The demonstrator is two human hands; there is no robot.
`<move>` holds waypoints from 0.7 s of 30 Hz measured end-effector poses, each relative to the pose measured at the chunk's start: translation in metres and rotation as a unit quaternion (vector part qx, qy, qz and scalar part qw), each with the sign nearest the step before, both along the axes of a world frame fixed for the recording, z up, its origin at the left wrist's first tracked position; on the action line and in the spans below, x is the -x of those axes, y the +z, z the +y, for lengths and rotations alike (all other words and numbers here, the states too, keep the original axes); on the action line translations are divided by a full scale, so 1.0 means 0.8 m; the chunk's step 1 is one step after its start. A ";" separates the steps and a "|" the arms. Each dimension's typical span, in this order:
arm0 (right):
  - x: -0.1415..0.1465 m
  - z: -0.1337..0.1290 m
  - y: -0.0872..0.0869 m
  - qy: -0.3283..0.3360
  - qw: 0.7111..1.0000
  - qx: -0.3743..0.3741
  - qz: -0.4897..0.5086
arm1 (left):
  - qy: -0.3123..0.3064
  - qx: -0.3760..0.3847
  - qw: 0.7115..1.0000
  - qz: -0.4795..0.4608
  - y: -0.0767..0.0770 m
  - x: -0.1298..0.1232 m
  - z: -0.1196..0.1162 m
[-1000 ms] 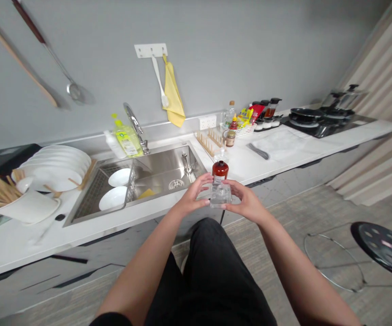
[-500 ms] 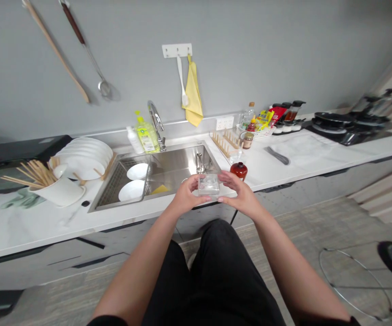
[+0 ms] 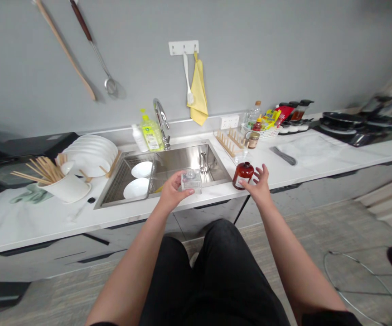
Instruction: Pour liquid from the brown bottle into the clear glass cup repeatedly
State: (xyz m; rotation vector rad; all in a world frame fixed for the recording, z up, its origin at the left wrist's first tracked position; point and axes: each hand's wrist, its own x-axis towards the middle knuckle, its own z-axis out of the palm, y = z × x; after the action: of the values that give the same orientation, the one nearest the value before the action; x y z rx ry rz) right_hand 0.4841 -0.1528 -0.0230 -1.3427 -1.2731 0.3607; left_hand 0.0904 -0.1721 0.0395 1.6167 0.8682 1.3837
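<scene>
My left hand (image 3: 174, 192) grips a clear glass container (image 3: 191, 181) by its left side, over the front edge of the sink (image 3: 178, 158). Beside the sink's right corner, a reddish-brown bottle (image 3: 244, 175) with a white label stands on the counter. My right hand (image 3: 259, 184) is at the bottle's right side, fingers apart and curved, with the thumb in front of the label. Whether the thumb touches the bottle is hard to tell.
White bowls (image 3: 136, 188) sit in the sink's left part, below the faucet (image 3: 162, 122). A wooden rack (image 3: 228, 144), a white basket (image 3: 270, 132) and a grey utensil (image 3: 283, 155) are to the right. White plates (image 3: 90, 156) and a chopstick holder (image 3: 65, 188) stand left.
My hands have moved apart. The right one has let go of the glass container and moved right to the brown bottle; the left one still holds the container. The view has shifted slightly.
</scene>
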 end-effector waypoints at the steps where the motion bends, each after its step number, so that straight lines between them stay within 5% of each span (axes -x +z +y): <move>1: 0.003 0.005 -0.004 0.007 1.000 0.010 0.009 | 0.008 0.003 1.000 -0.003 -0.004 0.006 0.000; 8: 0.028 0.015 0.011 -0.009 0.999 0.025 -0.020 | 0.059 0.024 0.998 -0.001 -0.030 0.051 0.004; 15: 0.093 0.060 0.067 0.175 0.983 -0.027 -0.042 | 0.147 0.047 0.987 -0.043 -0.059 0.088 0.032; 21: 0.166 0.121 0.086 0.313 0.948 0.027 -0.049 | 0.168 0.042 0.984 -0.040 -0.053 0.116 0.076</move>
State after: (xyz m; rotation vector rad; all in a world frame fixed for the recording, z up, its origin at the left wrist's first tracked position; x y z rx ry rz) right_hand 0.3512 -0.0556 0.0459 -0.9779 -1.7746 0.7792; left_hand -0.0025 -0.1111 -0.0032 1.3851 1.1739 1.6061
